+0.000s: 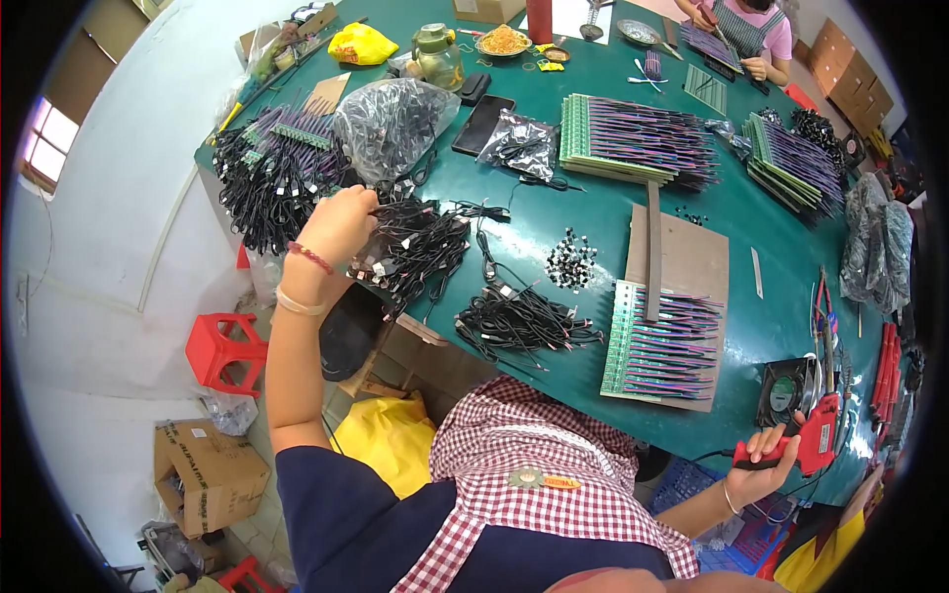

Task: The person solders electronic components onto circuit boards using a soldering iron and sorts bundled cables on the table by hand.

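Note:
My left hand (341,225) reaches over a heap of black cables (420,247) at the left edge of the table. Its fingers are curled together, and what they hold, if anything, is hidden. At the right, my right hand (766,472) is wrapped around the handle of a red soldering gun (817,435), held near a small black fan (784,392). Between my hands lie a smaller bundle of black cables (519,321) and a scatter of small black parts (571,260). Green circuit-board strips (621,341) with purple and black wires rest on cardboard (682,242), a flat grey bar (653,252) across them.
Stacked wired boards (633,138) stand farther back, with another stack (791,163) to the right. A plastic bag (395,124), a phone (483,125) and a jug (437,57) sit at the back left. Across the table a person (756,35) works. A red stool (229,351) stands left.

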A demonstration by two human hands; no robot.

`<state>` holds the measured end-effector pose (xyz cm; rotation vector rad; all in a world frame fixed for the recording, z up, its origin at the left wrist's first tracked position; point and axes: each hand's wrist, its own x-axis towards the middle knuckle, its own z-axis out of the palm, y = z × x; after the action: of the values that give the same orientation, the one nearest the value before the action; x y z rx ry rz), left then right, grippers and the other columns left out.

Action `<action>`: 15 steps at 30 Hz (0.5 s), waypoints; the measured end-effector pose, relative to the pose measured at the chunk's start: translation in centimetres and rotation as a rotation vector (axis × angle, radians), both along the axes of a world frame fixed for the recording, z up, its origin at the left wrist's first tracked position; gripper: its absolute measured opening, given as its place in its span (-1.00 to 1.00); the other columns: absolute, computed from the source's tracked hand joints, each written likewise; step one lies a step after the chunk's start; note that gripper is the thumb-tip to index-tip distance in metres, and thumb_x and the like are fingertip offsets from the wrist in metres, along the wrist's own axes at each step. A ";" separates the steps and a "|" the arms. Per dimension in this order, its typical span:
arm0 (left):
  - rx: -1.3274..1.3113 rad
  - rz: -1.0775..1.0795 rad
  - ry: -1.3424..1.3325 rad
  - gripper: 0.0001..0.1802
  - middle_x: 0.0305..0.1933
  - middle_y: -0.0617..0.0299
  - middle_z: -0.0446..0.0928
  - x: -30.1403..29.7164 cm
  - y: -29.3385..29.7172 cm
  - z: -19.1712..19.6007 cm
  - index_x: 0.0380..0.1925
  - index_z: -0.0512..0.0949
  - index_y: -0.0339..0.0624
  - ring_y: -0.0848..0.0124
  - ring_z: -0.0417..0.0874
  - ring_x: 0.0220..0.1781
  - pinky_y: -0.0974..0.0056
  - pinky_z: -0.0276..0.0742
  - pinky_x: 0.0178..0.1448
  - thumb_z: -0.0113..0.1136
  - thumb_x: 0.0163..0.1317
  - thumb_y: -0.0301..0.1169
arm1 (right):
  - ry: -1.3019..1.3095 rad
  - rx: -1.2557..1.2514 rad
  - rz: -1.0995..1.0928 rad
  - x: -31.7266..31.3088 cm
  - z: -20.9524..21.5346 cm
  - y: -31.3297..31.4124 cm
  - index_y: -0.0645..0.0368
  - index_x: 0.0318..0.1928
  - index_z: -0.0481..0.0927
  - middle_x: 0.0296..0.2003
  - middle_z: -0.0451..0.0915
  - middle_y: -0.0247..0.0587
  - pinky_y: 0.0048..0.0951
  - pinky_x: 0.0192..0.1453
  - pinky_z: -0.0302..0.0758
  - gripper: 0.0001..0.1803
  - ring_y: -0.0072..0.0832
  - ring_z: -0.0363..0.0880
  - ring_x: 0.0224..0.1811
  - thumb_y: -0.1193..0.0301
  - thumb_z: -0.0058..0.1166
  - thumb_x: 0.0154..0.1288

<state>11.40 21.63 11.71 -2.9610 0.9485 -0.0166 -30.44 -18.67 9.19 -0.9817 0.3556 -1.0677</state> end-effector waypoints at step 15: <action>0.118 -0.189 0.199 -0.47 -0.21 0.12 0.56 7.9 0.2 -1.8 -0.02 0.53 0.03 0.14 0.45 -0.01 0.18 0.40 0.11 0.08 -0.10 -0.57 | -0.004 0.025 -0.026 -0.6 -0.1 0.5 0.31 0.15 0.20 -0.61 0.20 -0.35 -0.67 -0.59 0.20 -0.61 -0.68 0.13 -0.69 0.33 -0.25 0.44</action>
<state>19.34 21.88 9.88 -2.7936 1.2031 0.3226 -31.06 -18.20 9.10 -0.9550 0.3788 -1.0860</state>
